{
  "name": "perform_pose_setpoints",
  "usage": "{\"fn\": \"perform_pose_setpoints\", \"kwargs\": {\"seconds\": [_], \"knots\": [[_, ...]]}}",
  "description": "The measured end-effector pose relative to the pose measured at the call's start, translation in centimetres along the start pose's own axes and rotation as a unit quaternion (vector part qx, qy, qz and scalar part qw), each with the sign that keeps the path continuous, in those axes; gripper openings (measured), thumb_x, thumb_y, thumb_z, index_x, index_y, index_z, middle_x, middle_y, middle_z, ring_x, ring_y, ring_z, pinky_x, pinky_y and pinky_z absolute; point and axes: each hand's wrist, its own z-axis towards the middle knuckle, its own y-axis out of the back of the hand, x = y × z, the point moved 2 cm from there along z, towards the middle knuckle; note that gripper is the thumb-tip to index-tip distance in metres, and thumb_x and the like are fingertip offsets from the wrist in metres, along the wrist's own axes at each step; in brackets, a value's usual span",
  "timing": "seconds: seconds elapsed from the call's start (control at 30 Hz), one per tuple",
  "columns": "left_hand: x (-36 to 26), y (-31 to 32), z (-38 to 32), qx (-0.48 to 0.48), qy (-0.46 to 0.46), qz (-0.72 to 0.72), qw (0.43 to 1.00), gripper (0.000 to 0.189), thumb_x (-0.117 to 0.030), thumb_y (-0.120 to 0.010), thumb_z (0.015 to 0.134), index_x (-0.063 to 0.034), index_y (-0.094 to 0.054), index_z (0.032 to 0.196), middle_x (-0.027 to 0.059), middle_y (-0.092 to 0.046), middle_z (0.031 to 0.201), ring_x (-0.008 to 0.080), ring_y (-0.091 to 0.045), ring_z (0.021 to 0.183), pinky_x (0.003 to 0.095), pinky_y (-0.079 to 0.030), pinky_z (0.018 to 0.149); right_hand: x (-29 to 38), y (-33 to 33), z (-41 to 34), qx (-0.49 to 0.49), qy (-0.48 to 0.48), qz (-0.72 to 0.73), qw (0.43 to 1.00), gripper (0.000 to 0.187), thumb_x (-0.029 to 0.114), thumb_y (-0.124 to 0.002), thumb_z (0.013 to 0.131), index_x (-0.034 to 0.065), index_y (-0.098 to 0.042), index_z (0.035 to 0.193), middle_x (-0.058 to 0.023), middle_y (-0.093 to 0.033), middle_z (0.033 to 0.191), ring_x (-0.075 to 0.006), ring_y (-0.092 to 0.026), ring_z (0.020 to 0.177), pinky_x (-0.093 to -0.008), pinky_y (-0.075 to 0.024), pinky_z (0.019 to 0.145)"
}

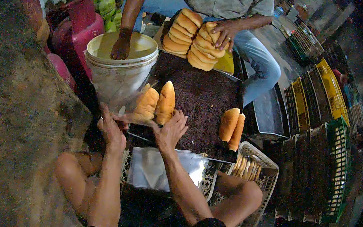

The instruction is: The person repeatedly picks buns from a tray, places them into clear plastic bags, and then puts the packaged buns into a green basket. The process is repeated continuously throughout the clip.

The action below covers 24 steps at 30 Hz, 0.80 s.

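My left hand [112, 127] grips what looks like a clear plastic bag [127, 101], blurred by motion, in front of the white bucket. Just right of it, my right hand [171, 129] has its fingers spread by the lower end of a bread roll [166, 103], with the thumb stretched left toward the bag. Whether that hand grips anything is unclear. Beside this roll lies another bread roll [147, 102], partly behind the blurred film. Both rolls are over a tray of dark brown granules [200, 98]. Flat clear plastic bags [150, 171] lie in front of me.
Across the tray, a person's hand [223, 33] rests on stacked bread rolls [205, 53]; their other hand [120, 47] reaches into the white bucket [118, 71]. Two rolls [229, 124] lie at right, near a crate of bread [270, 179]. Gas cylinders [84, 30] stand left.
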Motion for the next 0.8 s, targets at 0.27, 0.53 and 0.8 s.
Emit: {"fn": "perform_pose_setpoints", "kwargs": {"seconds": [0.27, 0.53, 0.8], "knots": [[1.0, -2.8, 4.1, 0.005, -0.113, 0.12, 0.986, 0.055, -0.059, -0.043, 0.098, -0.005, -0.054, 0.089, 0.0115, -0.063, 0.091, 0.0179, -0.059, 0.074, 0.0346, -0.054, 0.066, -10.8, 20.3, 2.6, 0.063, -0.222, 0.379, 0.896, 0.059, 0.028, -0.071, 0.08, 0.0002, -0.055, 0.13, -0.017, -0.062, 0.118, -0.0239, -0.061, 0.106, -0.0343, -0.0471, 0.094], [-1.7, -9.9, -6.2, 0.319, -0.106, 0.137, 0.932, 0.06, -0.05, -0.033, 0.103, 0.0031, -0.061, 0.107, 0.0193, -0.068, 0.103, 0.0267, -0.069, 0.089, 0.0359, -0.061, 0.075, -7.7, 28.1, 1.0, 0.09, -0.18, 0.442, 0.874, 0.061, 0.025, -0.061, 0.085, -0.0018, -0.045, 0.137, -0.0181, -0.057, 0.128, -0.0256, -0.057, 0.116, -0.0356, -0.0426, 0.101], [1.2, -12.0, -16.1, 0.36, -0.036, 0.019, 0.932, 0.06, -0.049, -0.057, 0.094, -0.0091, -0.047, 0.137, 0.0098, -0.054, 0.134, 0.0249, -0.055, 0.12, 0.0411, -0.055, 0.092, -5.8, 28.9, -1.4, -0.039, -0.03, 0.711, 0.702, 0.057, 0.028, -0.068, 0.088, 0.0078, -0.045, 0.136, -0.0159, -0.048, 0.139, -0.0292, -0.046, 0.128, -0.0407, -0.0368, 0.107]]}}
